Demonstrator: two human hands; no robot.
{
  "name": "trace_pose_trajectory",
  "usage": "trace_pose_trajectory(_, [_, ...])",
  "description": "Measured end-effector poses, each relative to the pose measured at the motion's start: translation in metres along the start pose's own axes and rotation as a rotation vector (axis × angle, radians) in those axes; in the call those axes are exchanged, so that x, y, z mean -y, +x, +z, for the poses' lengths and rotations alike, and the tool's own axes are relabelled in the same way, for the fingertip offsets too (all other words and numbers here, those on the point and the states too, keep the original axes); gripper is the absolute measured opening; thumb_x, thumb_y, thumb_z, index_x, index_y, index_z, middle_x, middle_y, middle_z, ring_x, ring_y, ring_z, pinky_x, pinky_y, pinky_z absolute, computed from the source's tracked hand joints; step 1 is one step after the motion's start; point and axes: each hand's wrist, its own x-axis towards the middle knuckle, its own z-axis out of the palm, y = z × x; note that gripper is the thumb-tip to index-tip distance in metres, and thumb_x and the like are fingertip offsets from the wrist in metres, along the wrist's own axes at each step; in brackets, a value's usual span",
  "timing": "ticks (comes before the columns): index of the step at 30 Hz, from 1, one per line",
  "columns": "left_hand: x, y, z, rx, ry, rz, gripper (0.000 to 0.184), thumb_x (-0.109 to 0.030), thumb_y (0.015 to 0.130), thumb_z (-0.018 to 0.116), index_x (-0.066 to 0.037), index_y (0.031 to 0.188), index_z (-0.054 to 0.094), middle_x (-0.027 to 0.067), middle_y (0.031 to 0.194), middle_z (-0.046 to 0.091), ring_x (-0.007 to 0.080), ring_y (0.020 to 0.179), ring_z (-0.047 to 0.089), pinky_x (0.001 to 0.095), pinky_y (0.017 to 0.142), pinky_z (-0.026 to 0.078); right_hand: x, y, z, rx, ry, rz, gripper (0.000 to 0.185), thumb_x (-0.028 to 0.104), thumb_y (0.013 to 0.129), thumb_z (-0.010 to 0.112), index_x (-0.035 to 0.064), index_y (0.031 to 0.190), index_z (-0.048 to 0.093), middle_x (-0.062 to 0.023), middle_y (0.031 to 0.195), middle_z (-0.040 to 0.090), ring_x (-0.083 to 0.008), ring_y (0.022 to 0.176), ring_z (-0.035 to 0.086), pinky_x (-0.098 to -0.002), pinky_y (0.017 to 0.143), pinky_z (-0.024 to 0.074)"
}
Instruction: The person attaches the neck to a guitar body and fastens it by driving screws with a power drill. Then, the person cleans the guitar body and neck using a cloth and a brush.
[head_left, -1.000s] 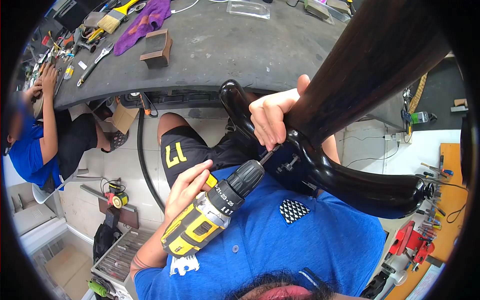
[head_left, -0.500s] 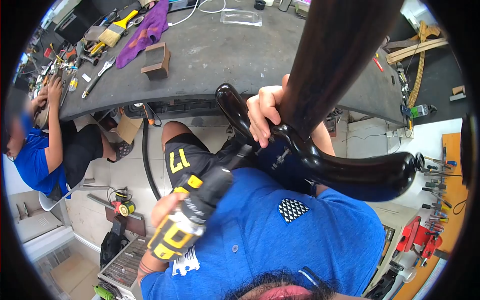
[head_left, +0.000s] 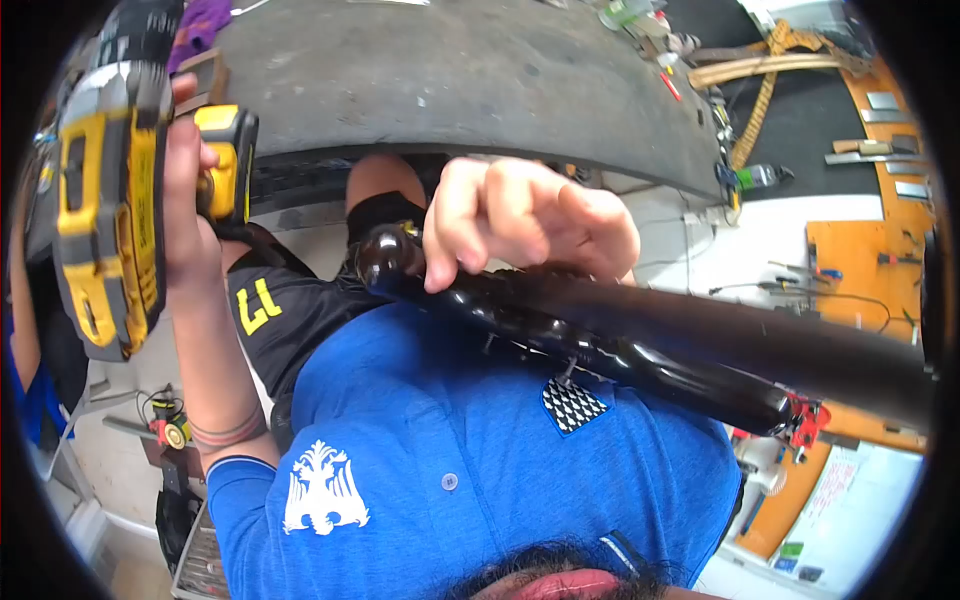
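The blue shirt (head_left: 400, 410) is closest, its white eagle print (head_left: 325, 490) low at the left. Just beyond, the dark glossy piece (head_left: 650, 325) lies across the front of the body, its thick shaft pointing right, with a small bolt (head_left: 568, 370) jutting from its near side (right by the checkered patch (head_left: 575, 407)). The right hand (head_left: 530, 215) is over the rounded end, fingers loosely curled and fingertips touching the dark surface; whether it really grips is hard to tell, as part of the palm and thumb is hidden. Raised well apart at the left, the left hand (head_left: 192, 185) is wrapped around the handle of a yellow-and-black drill (head_left: 110, 200), chuck toward the top edge. Farther out come the black shorts (head_left: 285, 285) and then the grey counter (head_left: 430, 80), with a purple cloth (head_left: 205, 25) on it, partly behind the drill. Off to the right stands an orange board (head_left: 835, 245) with tools.
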Motion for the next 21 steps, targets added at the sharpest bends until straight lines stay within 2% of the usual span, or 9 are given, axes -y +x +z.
trace_pose_trajectory(1, [0.003, 0.006, 0.013, 0.01, 0.024, 0.068, 0.025, -0.007, 0.109, 0.063, 0.004, 0.129, 0.073, 0.0091, 0.115, 0.077, 0.0094, 0.083, 0.062, 0.0278, 0.082, 0.051, 0.001, 0.001, -0.008, 0.011, -0.053, -0.072, 0.046, 0.047, 0.113, 0.038, 0.0097, 0.091, 0.054, -0.0143, 0.106, 0.06, -0.0288, 0.105, 0.062, -0.0411, 0.098, 0.0499])
trace_pose_trajectory(2, [0.008, 0.011, 0.026, -0.004, -0.065, 0.089, 0.032, -0.003, 0.108, 0.067, -0.002, 0.14, 0.07, 0.0099, 0.131, 0.078, 0.0068, 0.082, 0.062, 0.0227, 0.08, 0.053, 0.007, -0.004, -0.006, -0.059, -0.094, -0.079, 0.045, 0.047, 0.113, 0.04, 0.0101, 0.091, 0.054, -0.0138, 0.104, 0.059, -0.0262, 0.101, 0.059, -0.0388, 0.095, 0.0492])
trace_pose_trajectory(3, [0.01, 0.016, 0.034, 0.019, -0.043, 0.136, 0.031, -0.006, 0.108, 0.068, -0.002, 0.139, 0.072, 0.0091, 0.132, 0.078, 0.0067, 0.084, 0.065, 0.0238, 0.081, 0.054, 0.008, -0.006, -0.008, -0.059, -0.136, -0.098, 0.044, 0.047, 0.113, 0.042, 0.009, 0.095, 0.056, -0.0131, 0.104, 0.059, -0.025, 0.099, 0.056, -0.0377, 0.096, 0.0481])
trace_pose_trajectory(5, [0.008, 0.021, 0.05, 0.003, 0.098, 0.232, 0.023, -0.006, 0.109, 0.066, 0.002, 0.127, 0.077, 0.0127, 0.12, 0.082, 0.01, 0.084, 0.071, 0.0272, 0.088, 0.056, 0.01, -0.013, 0.005, -0.15, -0.328, -0.038, 0.044, 0.049, 0.116, 0.035, 0.0141, 0.098, 0.055, -0.0088, 0.105, 0.055, -0.0236, 0.099, 0.056, -0.0374, 0.092, 0.0484])
trace_pose_trajectory(6, [0.012, 0.021, 0.055, 0.009, 0.08, 0.253, 0.019, -0.006, 0.109, 0.067, 0.002, 0.123, 0.077, 0.0139, 0.118, 0.083, 0.0125, 0.087, 0.074, 0.0294, 0.091, 0.057, 0.005, -0.016, 0.005, -0.162, -0.36, -0.045, 0.045, 0.051, 0.115, 0.039, 0.0121, 0.101, 0.056, -0.0101, 0.106, 0.057, -0.0233, 0.101, 0.056, -0.0366, 0.093, 0.0483])
trace_pose_trajectory(12, [0.012, 0.015, 0.082, 0.076, -0.162, 0.102, 0.014, -0.006, 0.108, 0.067, 0.0, 0.117, 0.075, 0.0109, 0.122, 0.08, 0.0119, 0.1, 0.074, 0.0318, 0.097, 0.055, 0.0, -0.027, 0.021, -0.24, -0.392, -0.01, 0.043, 0.05, 0.114, 0.045, 0.0097, 0.104, 0.057, -0.0126, 0.107, 0.058, -0.0228, 0.103, 0.056, -0.0374, 0.097, 0.0475])
trace_pose_trajectory(17, [0.012, 0.012, 0.08, 0.077, 0.217, 0.258, 0.059, -0.006, 0.104, 0.073, -0.005, 0.155, 0.044, 0.012, 0.132, 0.073, 0.0159, 0.104, 0.072, 0.0315, 0.091, 0.059, 0.009, -0.009, 0.026, -0.419, -0.7, -0.089, 0.026, 0.023, 0.112, 0.053, 0.003, 0.127, 0.056, -0.0137, 0.125, 0.057, -0.0245, 0.117, 0.059, -0.0398, 0.105, 0.0454])
trace_pose_trajectory(19, [0.007, 0.011, 0.083, 0.082, 0.228, 0.345, 0.081, -0.006, 0.102, 0.075, -0.007, 0.17, 0.032, 0.0124, 0.137, 0.071, 0.0175, 0.106, 0.071, 0.0314, 0.089, 0.061, 0.02, 0.006, 0.028, -0.542, -0.69, -0.089, 0.035, 0.01, 0.111, 0.056, 0.0018, 0.145, 0.049, -0.0098, 0.139, 0.056, -0.0175, 0.128, 0.057, -0.036, 0.115, 0.0437])
trace_pose_trajectory(21, [0.004, 0.004, 0.092, 0.086, 0.069, 0.424, 0.08, -0.005, 0.096, 0.082, -0.001, 0.165, 0.043, 0.0156, 0.138, 0.071, 0.0234, 0.11, 0.074, 0.0335, 0.093, 0.062, 0.034, 0.018, 0.019, -0.537, -0.802, -0.125, 0.057, 0.02, 0.113, 0.056, -0.0003, 0.163, 0.039, -0.0136, 0.155, 0.051, -0.0221, 0.146, 0.05, -0.0409, 0.124, 0.037])
